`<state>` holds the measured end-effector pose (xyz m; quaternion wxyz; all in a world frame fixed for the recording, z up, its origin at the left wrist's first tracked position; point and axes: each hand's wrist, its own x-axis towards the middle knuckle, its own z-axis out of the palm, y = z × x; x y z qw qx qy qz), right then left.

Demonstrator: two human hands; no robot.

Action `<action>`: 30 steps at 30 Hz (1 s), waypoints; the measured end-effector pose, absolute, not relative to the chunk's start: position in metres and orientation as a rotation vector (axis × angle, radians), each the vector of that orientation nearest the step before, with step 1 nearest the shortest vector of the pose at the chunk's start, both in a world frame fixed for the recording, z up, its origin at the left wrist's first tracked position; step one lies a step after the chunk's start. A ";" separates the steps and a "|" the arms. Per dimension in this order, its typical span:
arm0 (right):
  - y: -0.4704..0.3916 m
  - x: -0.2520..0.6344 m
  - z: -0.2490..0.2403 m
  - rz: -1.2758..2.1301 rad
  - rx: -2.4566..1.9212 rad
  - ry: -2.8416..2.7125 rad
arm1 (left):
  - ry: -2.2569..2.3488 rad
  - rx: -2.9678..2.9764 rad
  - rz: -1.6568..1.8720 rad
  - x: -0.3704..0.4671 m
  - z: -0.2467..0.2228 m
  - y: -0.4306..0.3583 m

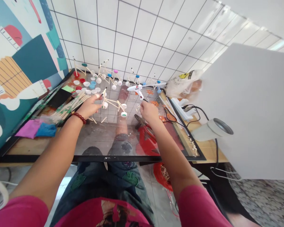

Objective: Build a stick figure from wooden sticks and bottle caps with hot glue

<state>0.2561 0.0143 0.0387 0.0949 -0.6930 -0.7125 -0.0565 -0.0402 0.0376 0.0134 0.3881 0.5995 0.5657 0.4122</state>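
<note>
A small model of wooden sticks with white bottle-cap wheels (113, 102) is held at its left end by my left hand (90, 104), whose fingers are pinched around it. My right hand (149, 111) is closed just below the white glue gun (137, 90); what lies inside its fingers is too small to make out. Several similar stick models, one with a pink cap (115, 71), stand along the back of the glass tabletop (94, 138). Loose white, red and blue caps (92, 84) lie behind my left hand.
Wooden sticks (67, 108) and pink and blue packets (46, 129) lie at left. Red-handled pliers (149, 132) are near my right forearm. At right are a cable, a white stand (183, 108), a grey cylinder (213, 129) and a plastic bag (184, 86). A red basket (159, 176) sits below.
</note>
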 end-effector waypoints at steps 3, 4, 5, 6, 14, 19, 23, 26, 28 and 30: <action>0.003 0.239 0.037 -0.073 -1.782 -2.082 | 1.498 1.668 0.946 -0.038 0.015 0.033; 0.000 0.234 0.036 -0.040 -1.704 -2.096 | 1.524 1.718 0.921 -0.037 0.015 0.032; -0.004 0.229 0.034 -0.019 -1.644 -2.106 | 1.549 1.763 0.905 -0.035 0.015 0.031; -0.007 0.226 0.033 -0.008 -1.602 -2.114 | 1.573 1.801 0.896 -0.034 0.014 0.030; -0.065 0.213 0.041 0.224 -1.470 -2.358 | 1.625 1.834 1.034 -0.028 0.006 0.034; -0.098 0.192 0.024 0.454 -1.463 -2.409 | 1.577 1.754 1.103 -0.025 0.009 0.030; -0.096 0.189 0.014 0.438 -1.422 -2.414 | 1.532 1.769 1.044 -0.023 0.011 0.027; -0.081 0.192 0.016 0.381 -1.459 -2.244 | 1.522 1.774 1.051 -0.021 0.011 0.027; -0.067 0.195 0.018 0.310 -1.464 -2.110 | 1.534 1.760 1.061 -0.020 0.010 0.028; -0.052 0.196 0.019 0.245 -1.449 -2.036 | 1.524 1.762 1.075 -0.019 0.008 0.029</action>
